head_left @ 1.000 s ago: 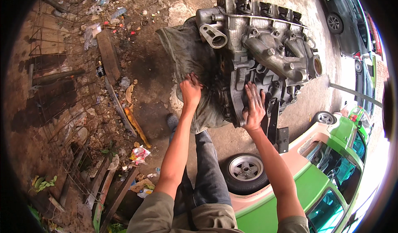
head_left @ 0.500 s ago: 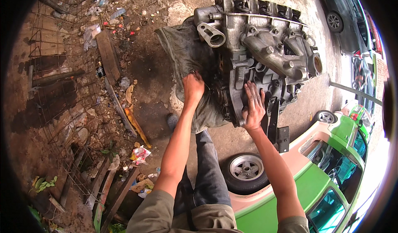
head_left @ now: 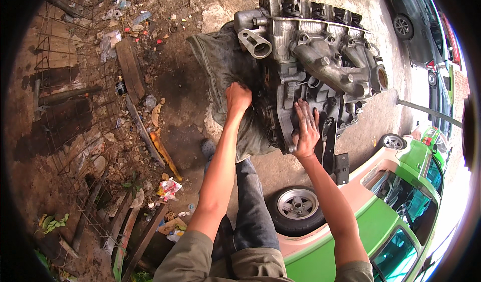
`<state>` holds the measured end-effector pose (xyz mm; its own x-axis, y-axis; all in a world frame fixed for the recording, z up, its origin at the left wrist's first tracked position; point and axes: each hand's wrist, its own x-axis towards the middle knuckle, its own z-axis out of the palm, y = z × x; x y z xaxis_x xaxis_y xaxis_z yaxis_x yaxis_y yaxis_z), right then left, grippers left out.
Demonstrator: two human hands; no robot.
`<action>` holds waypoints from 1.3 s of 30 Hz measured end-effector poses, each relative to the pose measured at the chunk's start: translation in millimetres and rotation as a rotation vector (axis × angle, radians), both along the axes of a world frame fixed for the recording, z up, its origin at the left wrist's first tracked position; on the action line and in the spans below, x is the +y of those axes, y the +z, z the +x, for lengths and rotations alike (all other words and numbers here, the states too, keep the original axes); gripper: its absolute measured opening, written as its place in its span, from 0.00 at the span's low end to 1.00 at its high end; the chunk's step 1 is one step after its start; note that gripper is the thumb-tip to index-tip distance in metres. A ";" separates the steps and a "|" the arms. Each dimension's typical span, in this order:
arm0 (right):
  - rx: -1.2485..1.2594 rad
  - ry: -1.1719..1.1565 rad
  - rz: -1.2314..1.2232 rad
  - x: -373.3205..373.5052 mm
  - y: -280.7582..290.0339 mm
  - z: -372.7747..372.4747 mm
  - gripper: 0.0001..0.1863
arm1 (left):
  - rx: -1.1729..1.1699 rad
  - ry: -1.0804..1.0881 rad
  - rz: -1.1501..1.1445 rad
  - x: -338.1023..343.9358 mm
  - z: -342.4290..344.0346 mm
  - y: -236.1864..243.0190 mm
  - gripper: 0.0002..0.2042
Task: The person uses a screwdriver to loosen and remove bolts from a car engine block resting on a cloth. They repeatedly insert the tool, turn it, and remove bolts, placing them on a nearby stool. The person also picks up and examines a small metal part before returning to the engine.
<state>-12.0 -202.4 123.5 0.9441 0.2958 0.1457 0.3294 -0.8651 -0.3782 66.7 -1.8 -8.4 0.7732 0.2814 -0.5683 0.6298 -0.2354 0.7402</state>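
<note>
A large grey metal car engine [head_left: 285, 89] stands before me, with a curved manifold [head_left: 333, 76] on its upper right side. My left hand [head_left: 238, 97] is closed in a fist close against the engine's dark, greasy left end. Whatever its fingers hold is hidden. Beneath that hand lies a dirty olive-grey cloth [head_left: 210, 56], spread along the engine's left side. My right hand [head_left: 306, 131], its fingers blackened with grease, rests open on the block's near side, below the manifold. A black metal bracket [head_left: 340, 168] sticks out just right of it.
Left of the engine, the ground holds a wooden plank [head_left: 131, 69], rusty wire mesh [head_left: 55, 76] and litter. A green and pink car [head_left: 325, 242] with a tyre [head_left: 296, 207] stands close on the right. Farther off, a dark grey car [head_left: 416, 21] is parked.
My left fist has shifted slightly right and away from me, nearer the engine's end. My right hand has stayed in place on the block.
</note>
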 end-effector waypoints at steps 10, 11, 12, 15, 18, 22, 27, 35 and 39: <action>-0.007 0.002 -0.014 -0.5 -1.3 -0.6 0.38 | -0.034 -0.077 0.077 -2.1 -5.8 26.4 0.08; -0.003 -0.001 -0.017 -0.6 -1.4 -0.8 0.38 | -0.067 -0.096 0.126 -3.7 -4.9 29.8 0.09; -0.009 0.002 -0.013 -1.0 -1.8 -1.0 0.38 | -0.115 -0.115 0.180 -4.9 -5.1 32.8 0.09; -0.015 -0.002 -0.012 -0.9 -3.6 -0.7 0.38 | -0.161 -0.111 0.169 -5.3 -4.8 38.1 0.07; -0.013 -0.004 -0.010 -0.7 -3.7 -0.4 0.38 | -0.237 -0.100 0.194 -7.7 -8.0 40.0 0.07; -0.008 -0.005 -0.014 -0.1 -2.8 0.0 0.39 | -0.321 -0.102 0.248 -17.9 -26.0 42.6 0.08; -0.005 0.002 -0.021 -1.5 -3.7 -0.7 0.39 | -0.413 -0.024 0.224 -43.0 -85.9 39.8 0.06; -0.023 0.005 -0.016 -0.8 -2.7 0.0 0.38 | -0.582 0.145 0.078 -69.0 -165.0 8.6 0.09; -0.021 0.006 -0.016 -0.3 -1.9 0.2 0.39 | -0.496 0.221 0.104 -48.0 -145.5 14.3 0.06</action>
